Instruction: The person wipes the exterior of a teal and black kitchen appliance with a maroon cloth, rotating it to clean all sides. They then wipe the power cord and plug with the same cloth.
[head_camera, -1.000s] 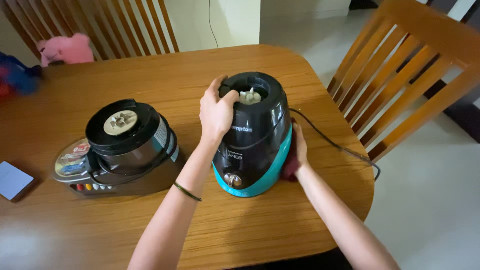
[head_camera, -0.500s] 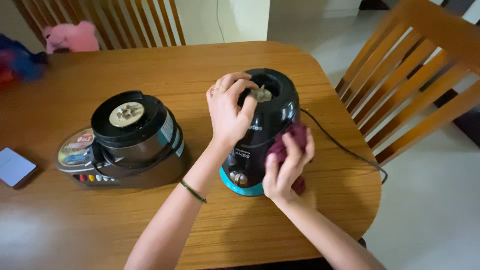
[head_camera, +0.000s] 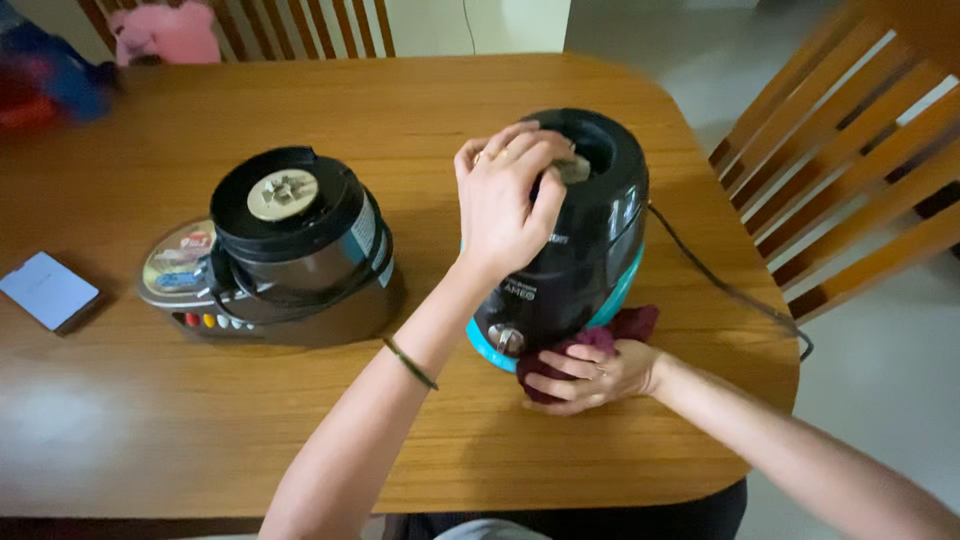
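Head view looks down on a wooden table (head_camera: 300, 440) with slatted chairs (head_camera: 850, 170) at the far and right edges. Black-and-teal mixer base (head_camera: 575, 250) stands upright near the table's right side, long axis vertical, tilted slightly toward the far right; it sits straight ahead of the person, between both hands. Left hand (head_camera: 505, 200) comes in from the near left and clamps over the top rim, fingers curled around it, partly covering the drive coupling. Right hand (head_camera: 590, 375) is lower and nearer the body, closed around a maroon cloth (head_camera: 620, 330) pressed at the front foot of the base, beside the knob. Both hands touch the base; the right is the nearer to the camera. Second appliance, a grey-black mixer base (head_camera: 280, 250) with its cord wrapped round it, stands well apart to the left. Black power cord (head_camera: 730, 290) trails off the right edge. White flat card or box (head_camera: 48, 290) lies at far left. Pink soft toy (head_camera: 165, 30) and a blurred blue-red thing (head_camera: 45, 80) at the far corner are cut off, hard to identify. Base's back and underside hidden.
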